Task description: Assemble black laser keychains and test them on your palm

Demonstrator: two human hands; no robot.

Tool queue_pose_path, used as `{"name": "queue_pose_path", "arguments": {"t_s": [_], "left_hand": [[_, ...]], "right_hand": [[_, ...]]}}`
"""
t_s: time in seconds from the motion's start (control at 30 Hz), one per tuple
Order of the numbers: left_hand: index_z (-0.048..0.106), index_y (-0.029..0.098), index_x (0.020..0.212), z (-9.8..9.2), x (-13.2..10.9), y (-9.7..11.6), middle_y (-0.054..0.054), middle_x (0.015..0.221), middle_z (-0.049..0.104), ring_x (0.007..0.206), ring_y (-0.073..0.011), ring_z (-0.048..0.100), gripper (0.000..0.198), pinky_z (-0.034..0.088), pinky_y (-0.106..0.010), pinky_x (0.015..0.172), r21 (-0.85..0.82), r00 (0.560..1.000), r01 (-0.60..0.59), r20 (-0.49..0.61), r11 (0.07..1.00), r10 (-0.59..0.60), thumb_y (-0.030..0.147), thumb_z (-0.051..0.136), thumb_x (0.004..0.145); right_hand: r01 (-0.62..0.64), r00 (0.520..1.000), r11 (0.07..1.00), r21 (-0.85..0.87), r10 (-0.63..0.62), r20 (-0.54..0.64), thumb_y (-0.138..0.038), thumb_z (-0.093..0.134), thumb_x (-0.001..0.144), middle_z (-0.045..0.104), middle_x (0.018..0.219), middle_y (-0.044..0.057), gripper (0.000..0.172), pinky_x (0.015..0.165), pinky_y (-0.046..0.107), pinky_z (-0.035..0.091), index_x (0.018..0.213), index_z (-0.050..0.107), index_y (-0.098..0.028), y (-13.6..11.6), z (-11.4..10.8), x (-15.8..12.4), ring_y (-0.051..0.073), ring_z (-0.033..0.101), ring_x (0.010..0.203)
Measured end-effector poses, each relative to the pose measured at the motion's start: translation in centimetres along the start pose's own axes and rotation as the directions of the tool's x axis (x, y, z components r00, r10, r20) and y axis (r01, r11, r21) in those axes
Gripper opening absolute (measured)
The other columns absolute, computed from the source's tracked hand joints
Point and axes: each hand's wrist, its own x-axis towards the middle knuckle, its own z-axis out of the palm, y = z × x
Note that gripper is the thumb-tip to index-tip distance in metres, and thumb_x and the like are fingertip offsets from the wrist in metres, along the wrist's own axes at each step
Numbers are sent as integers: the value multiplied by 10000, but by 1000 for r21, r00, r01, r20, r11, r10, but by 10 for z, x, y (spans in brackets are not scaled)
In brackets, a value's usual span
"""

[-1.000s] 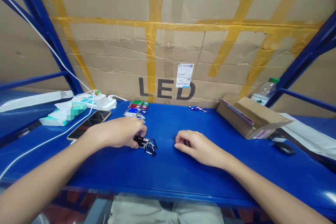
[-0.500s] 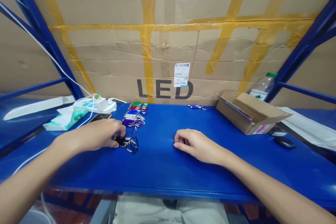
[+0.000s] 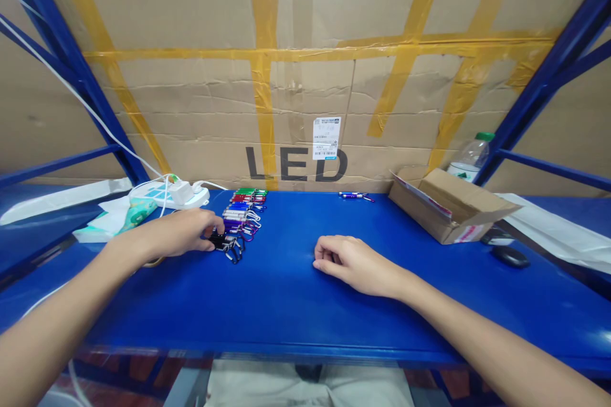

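My left hand (image 3: 193, 233) pinches the back ends of black keychain flashlights (image 3: 220, 241), whose black carabiner clips (image 3: 233, 250) point right and lie on the blue table. How many black ones there are, I cannot tell. Just beyond them runs a column of similar flashlights grouped by colour: purple (image 3: 235, 225), silver (image 3: 235, 213), blue (image 3: 239, 206), red (image 3: 242, 198) and green (image 3: 248, 191) at the back. My right hand (image 3: 351, 261) rests on the table to the right, fingers curled in, with nothing visible in them.
Alone near the back lies a blue-purple flashlight (image 3: 352, 195). An open cardboard box (image 3: 429, 213), a bottle (image 3: 471, 156) and a black computer mouse (image 3: 510, 257) are at right. At left are a tissue pack (image 3: 138, 215) and a power strip (image 3: 191, 196). A large carton (image 3: 210, 108) stands behind.
My left hand has slid the black flashlights away from me, up close to the purple ones. The right hand stays where it was; the view has shifted slightly.
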Motion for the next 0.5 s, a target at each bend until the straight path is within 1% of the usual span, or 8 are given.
{"name": "queue_pose_path", "arguments": {"t_s": [0.1,0.27,0.37,0.5], "left_hand": [[749,254,1002,1,5,2,-42,947,755,827,-234,686,192,432,-301,693,8,999,12,51,1000,-12,301,706,821],[733,251,1002,6,11,-2,-23,845,734,716,-205,651,197,392,-295,628,-26,999,20,39,999,-19,322,697,821],[731,254,1029,8,12,-2,-26,859,739,728,-213,660,228,389,-298,625,-21,998,35,46,999,-34,332,695,818],[711,245,1021,5,12,5,-35,864,741,751,-231,661,210,393,-307,639,17,994,72,76,997,-73,315,681,826]], "right_hand": [[-1,1000,1000,1,1,3,-305,633,1052,706,872,-1,166,713,286,408,908,637,-222,-1,0,0,170,633,785],[-2,1000,1000,-1,2,6,-304,636,1052,707,875,-1,157,715,284,408,918,641,-221,-3,-1,0,169,635,786],[-6,1000,1000,-4,6,2,-294,638,1049,705,872,-3,163,711,279,405,904,637,-219,-3,-2,0,166,633,785],[-10,1000,1000,4,10,1,-296,640,1047,707,869,-6,156,703,275,406,911,643,-220,-2,-2,0,163,635,778]]}}
